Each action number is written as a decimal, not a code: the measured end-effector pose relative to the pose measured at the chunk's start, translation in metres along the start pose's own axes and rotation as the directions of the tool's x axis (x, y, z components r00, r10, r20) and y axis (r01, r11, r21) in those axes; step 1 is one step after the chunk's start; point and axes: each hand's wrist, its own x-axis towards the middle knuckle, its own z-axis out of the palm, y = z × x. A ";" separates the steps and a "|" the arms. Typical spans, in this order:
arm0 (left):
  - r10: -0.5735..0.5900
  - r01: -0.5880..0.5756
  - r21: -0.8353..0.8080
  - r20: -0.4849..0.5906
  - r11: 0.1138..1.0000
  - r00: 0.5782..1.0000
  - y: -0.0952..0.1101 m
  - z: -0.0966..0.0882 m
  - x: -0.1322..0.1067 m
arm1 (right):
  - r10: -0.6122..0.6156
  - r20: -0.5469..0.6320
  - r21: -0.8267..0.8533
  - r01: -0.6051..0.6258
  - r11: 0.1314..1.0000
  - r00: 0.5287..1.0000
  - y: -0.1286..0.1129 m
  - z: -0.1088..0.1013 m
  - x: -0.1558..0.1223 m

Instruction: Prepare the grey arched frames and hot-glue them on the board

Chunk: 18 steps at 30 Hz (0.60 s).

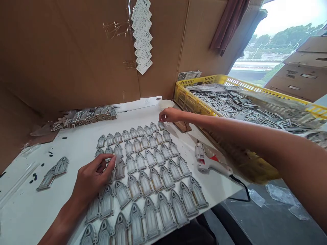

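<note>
Several grey arch-shaped window cutouts [150,170] lie in rows on a white board [76,143]. My left hand [93,177] hovers over the left side of the rows, its thumb and fingers pinched on a small clear piece [118,158]. My right hand [170,115] reaches to the far right corner of the rows, fingers curled down onto the last cutout [161,125] there; whether it grips that cutout is unclear.
A white glue gun [208,161] with a black cord lies right of the rows. A yellow crate [194,98] full of grey cutouts stands at the right. Stacked cutouts [84,117] line the back, two loose ones [52,172] lie left. Cardboard walls rise behind.
</note>
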 end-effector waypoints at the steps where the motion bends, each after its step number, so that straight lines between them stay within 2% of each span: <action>1: 0.000 0.000 0.001 -0.001 1.000 1.000 0.001 0.000 0.000 | -0.004 -0.001 0.001 0.004 1.000 1.000 0.000 0.000 0.000; 10: 0.003 -0.003 0.002 -0.007 1.000 1.000 0.001 -0.001 0.001 | -0.020 0.002 -0.015 0.020 1.000 1.000 0.002 -0.003 0.001; 18: 0.012 -0.012 0.003 -0.007 1.000 1.000 0.002 -0.001 0.001 | -0.002 0.070 -0.041 0.004 0.999 0.998 -0.001 0.000 -0.003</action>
